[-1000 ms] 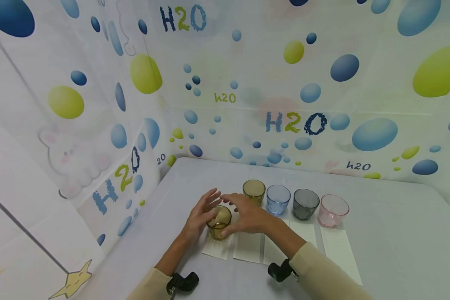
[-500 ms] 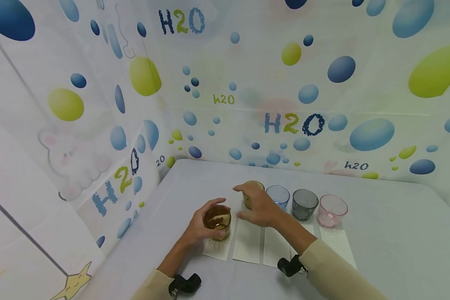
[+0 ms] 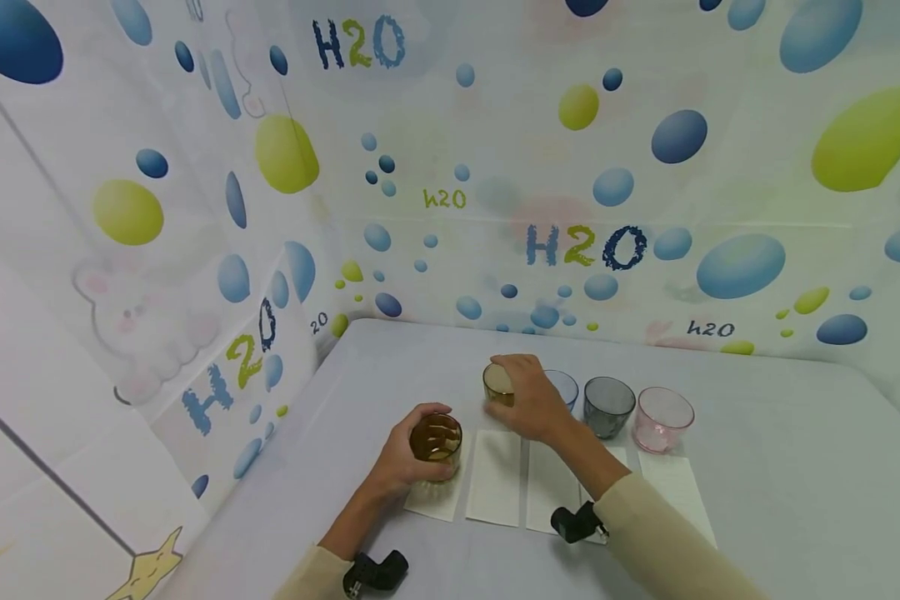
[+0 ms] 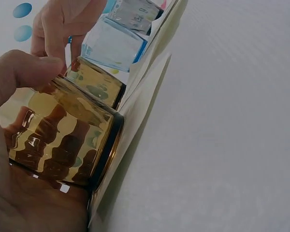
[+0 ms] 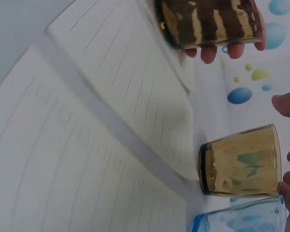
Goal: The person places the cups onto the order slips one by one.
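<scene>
My left hand [image 3: 399, 457] grips an amber glass tumbler [image 3: 437, 442] standing upright on the leftmost lined paper slip [image 3: 427, 498]. In the left wrist view, the thumb [image 4: 50, 66] lies over the side of this tumbler [image 4: 63, 130]. My right hand [image 3: 532, 402] is at a second amber tumbler [image 3: 497, 385], left end of the back row. The right wrist view shows this tumbler [image 5: 241, 162] upright, with the right thumb [image 5: 286, 105] spread apart from it and fingertips near its rim. A blue tumbler [image 3: 565, 385] is partly hidden behind the right hand.
A grey tumbler [image 3: 609, 407] and a pink tumbler [image 3: 663, 419] continue the row to the right. Several paper slips [image 3: 493, 479] lie side by side in front, partly under the right forearm. A patterned curtain [image 3: 495, 267] borders the white table [image 3: 780, 467].
My left hand has closed around the front amber tumbler. My right hand has left that tumbler and moved back and right to the amber one in the row.
</scene>
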{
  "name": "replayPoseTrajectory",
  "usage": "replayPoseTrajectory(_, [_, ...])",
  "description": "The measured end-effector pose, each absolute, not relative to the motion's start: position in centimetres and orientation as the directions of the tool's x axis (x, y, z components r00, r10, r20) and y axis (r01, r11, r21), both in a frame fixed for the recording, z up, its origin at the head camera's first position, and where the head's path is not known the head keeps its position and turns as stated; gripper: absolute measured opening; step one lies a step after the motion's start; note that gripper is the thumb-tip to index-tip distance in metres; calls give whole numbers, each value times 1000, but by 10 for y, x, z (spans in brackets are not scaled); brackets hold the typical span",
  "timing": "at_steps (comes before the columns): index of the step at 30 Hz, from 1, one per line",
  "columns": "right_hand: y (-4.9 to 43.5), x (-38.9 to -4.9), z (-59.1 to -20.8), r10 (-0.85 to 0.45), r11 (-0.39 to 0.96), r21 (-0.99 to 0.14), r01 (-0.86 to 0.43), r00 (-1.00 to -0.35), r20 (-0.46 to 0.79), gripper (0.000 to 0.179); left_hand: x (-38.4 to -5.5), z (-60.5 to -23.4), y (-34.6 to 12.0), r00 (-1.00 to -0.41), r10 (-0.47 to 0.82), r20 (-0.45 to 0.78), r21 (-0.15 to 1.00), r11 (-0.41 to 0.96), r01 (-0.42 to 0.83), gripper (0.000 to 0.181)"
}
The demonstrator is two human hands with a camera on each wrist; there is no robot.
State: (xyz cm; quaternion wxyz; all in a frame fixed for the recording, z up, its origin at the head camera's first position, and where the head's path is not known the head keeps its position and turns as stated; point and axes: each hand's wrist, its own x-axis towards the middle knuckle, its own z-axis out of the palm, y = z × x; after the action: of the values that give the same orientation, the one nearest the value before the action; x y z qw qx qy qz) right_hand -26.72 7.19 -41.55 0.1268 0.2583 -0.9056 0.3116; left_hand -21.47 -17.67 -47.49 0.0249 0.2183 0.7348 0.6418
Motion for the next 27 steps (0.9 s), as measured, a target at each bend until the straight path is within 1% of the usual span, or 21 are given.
replayPoseTrajectory(5, [65,-270,-416,-294,736,-519,-435,-896,333,72,-214,-476,-176,-906,346,245,953,86,291,84])
replayPoseTrajectory(12, [58,-273,-417,-201,842,-448,-300,-946,254,82,-213,-475,-176,-902,350,252,953,74,295,83])
replayPoseTrajectory(16, [54,-274,-418,-147,865,-441,-239,-961,233,85,-213,-476,-176,-901,352,255,951,78,299,83])
replayPoseTrajectory(21, [50,-274,-415,-103,866,-462,-190,-973,209,87,-212,-478,-176,-901,348,259,950,74,302,82])
replayPoseTrajectory(27, [48,-276,-408,-104,890,-423,-170,-979,175,85,-212,-477,-177,-900,352,256,952,69,297,84])
